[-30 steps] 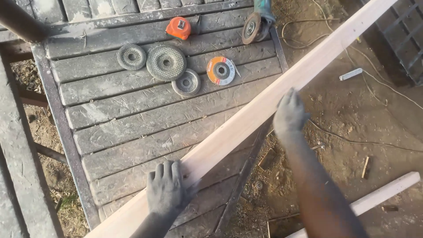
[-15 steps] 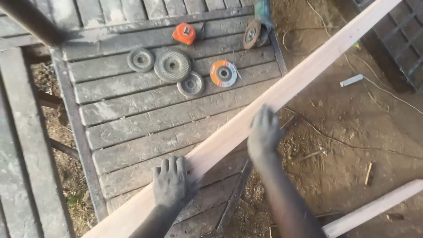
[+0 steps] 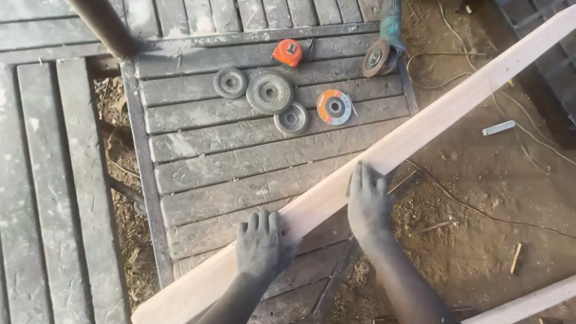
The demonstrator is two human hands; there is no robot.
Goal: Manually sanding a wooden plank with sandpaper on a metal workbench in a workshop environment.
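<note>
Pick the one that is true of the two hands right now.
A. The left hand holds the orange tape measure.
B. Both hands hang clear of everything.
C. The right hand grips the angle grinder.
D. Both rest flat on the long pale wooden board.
D: the left hand and the right hand both lie palm down on the long pale wooden board, fingers spread, gripping nothing.

The long plank (image 3: 384, 159) is pale, creamy wood. The slatted platform (image 3: 198, 156) is weathered grey, dusted with pale powder. Near its far edge, the tape measure (image 3: 287, 52) is orange — the flap disc (image 3: 334, 107) orange and grey. Three grinding discs (image 3: 269, 92) are dull grey. Both hands — left (image 3: 259, 244), right (image 3: 368, 202) — are coated in grey dust.
</note>
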